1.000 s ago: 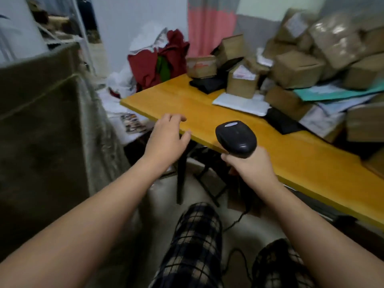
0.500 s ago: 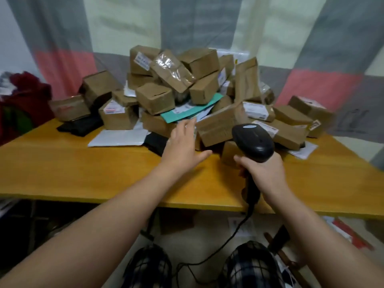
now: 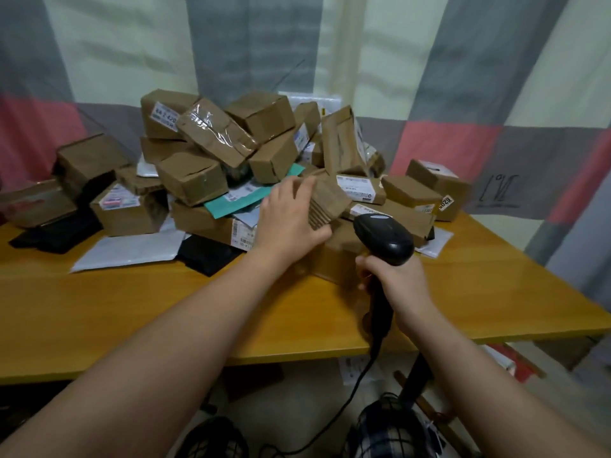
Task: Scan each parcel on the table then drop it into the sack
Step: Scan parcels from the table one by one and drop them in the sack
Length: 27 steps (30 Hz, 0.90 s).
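Curtain (image 3: 429, 77): soft cloth in grey, cream and pink blocks, hanging behind the desk.

Desk (image 3: 132, 309): flat, smooth, yellow-orange wooden top.

Parcel heap (image 3: 231, 143): brown cardboard boxes, creased, some under glossy tape and white labels, piled along the far edge.

Padded mailer (image 3: 132, 247): white, flat, lying toward the left edge before the heap.

Small parcel (image 3: 329, 201): ribbed brown cardboard, tilted, at the heap's near side around mid-desk.

Scanner (image 3: 385, 238): black plastic, rounded head, corded handle, over the near edge just beside the small parcel.

Left hand (image 3: 287, 216): fingers over the small parcel's top, thumb beneath, gripping it.

Right hand (image 3: 396, 279): wrapped tight round the scanner's handle.
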Tool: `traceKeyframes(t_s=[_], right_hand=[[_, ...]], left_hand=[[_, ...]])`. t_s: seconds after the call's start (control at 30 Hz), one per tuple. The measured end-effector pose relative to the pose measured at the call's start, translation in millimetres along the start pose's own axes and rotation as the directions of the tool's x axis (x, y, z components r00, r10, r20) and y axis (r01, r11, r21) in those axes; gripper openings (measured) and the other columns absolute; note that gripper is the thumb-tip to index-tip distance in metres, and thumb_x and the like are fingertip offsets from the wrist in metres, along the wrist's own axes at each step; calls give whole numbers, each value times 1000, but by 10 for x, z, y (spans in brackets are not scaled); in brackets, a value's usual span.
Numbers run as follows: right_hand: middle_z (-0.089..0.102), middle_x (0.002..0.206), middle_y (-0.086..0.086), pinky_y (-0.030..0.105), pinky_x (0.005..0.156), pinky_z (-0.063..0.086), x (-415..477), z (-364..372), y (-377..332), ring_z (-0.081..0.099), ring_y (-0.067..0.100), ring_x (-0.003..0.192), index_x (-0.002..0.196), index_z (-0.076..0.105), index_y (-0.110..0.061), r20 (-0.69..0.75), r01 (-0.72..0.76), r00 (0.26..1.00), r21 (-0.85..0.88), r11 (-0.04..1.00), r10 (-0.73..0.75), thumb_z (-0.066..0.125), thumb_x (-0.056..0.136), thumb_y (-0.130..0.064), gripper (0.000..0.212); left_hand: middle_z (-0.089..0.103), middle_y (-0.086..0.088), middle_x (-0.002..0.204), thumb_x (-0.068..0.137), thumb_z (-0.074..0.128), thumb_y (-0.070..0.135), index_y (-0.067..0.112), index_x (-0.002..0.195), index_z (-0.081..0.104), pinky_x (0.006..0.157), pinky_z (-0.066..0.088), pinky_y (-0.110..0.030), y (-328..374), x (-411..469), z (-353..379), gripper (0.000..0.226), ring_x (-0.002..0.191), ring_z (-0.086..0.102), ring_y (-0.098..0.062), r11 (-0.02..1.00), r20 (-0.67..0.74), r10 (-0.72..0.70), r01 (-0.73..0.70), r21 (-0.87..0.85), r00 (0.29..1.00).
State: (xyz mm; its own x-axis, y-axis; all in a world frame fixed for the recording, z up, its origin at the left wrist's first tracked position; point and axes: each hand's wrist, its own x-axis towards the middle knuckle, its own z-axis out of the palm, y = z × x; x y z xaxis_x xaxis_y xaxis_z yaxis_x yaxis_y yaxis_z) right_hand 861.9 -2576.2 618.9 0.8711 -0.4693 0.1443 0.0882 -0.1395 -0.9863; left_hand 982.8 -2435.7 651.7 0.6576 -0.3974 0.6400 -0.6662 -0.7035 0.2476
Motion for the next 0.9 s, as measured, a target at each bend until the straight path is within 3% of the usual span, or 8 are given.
traceKeyframes(t_s=[0.13, 0.23, 0.37, 0.47, 0.57, 0.67, 0.77, 0.9], right_hand=[[65, 69, 7, 30, 63, 51, -97, 121, -37, 62, 18, 56, 84, 65, -12, 91, 9, 996, 23, 1000, -11, 69, 83, -5, 9], [65, 71, 8, 29, 62, 51, -180, 312, -22, 61, 19, 56, 84, 65, -9, 165, -2, 986, 28, 1000, -2, 68, 83, -5, 6], [65, 74, 8, 22, 55, 53, -286, 582, 20, 62, 17, 56, 87, 66, -8, 247, -19, 969, 20, 1000, 14, 70, 82, -7, 7], [65, 74, 9, 20, 51, 53, -361, 729, 45, 62, 14, 52, 92, 66, -4, 299, -47, 953, 17, 999, 40, 70, 83, -7, 10], [65, 72, 10, 22, 51, 52, -436, 837, 58, 61, 15, 51, 91, 66, -4, 327, -53, 944, 1, 999, 50, 70, 83, -8, 10], [64, 75, 11, 23, 51, 52, -480, 911, 57, 61, 16, 53, 93, 66, -6, 329, -65, 943, 15, 998, 57, 70, 82, -8, 12], [67, 88, 6, 26, 58, 56, -504, 976, 43, 66, 18, 72, 99, 64, -17, 322, -76, 945, 73, 994, 49, 73, 81, -11, 21], [60, 110, -7, 36, 75, 60, -509, 1101, 38, 62, 19, 102, 103, 58, -34, 366, -208, 921, 180, 962, 131, 75, 79, -15, 35]], left_hand=[[38, 0, 139, 79, 73, 42, 23, 142, 36, 101, 33, -27, -297, -381, -445, 75, 122, 35, -9, 906, -72, -236, 193, -376, 969], [37, 0, 143, 80, 73, 39, 25, 142, 36, 104, 38, -30, -628, -695, -672, 74, 121, 35, -6, 813, -25, -385, 326, -482, 923], [36, -8, 143, 70, 82, 28, 21, 147, 25, 108, 35, -40, -944, -1023, -907, 95, 128, 36, -19, 991, -53, -82, 77, -106, 995], [39, -7, 144, 69, 78, 38, 24, 149, 19, 109, 31, -45, -1101, -1286, -869, 101, 129, 36, -24, 957, 182, 160, -198, 213, 970], [48, -3, 141, 76, 55, 65, 23, 146, 33, 107, 32, -40, -1192, -1484, -778, 84, 128, 41, -21, 906, 357, 230, -333, 263, 906], [50, 2, 138, 85, 36, 68, 26, 138, 49, 107, 33, -36, -1153, -1443, -843, 68, 127, 41, -16, 998, 275, 38, -50, 39, 961], [44, -4, 141, 94, 44, 52, 22, 138, 47, 109, 31, -41, -1192, -1315, -867, 54, 132, 35, -21, 961, 102, -277, 275, 33, 956], [29, -9, 153, 85, 61, 55, 20, 149, 27, 111, 31, -43, -1357, -1194, -890, 80, 139, 30, -29, 642, 245, -698, 740, -202, 673]])
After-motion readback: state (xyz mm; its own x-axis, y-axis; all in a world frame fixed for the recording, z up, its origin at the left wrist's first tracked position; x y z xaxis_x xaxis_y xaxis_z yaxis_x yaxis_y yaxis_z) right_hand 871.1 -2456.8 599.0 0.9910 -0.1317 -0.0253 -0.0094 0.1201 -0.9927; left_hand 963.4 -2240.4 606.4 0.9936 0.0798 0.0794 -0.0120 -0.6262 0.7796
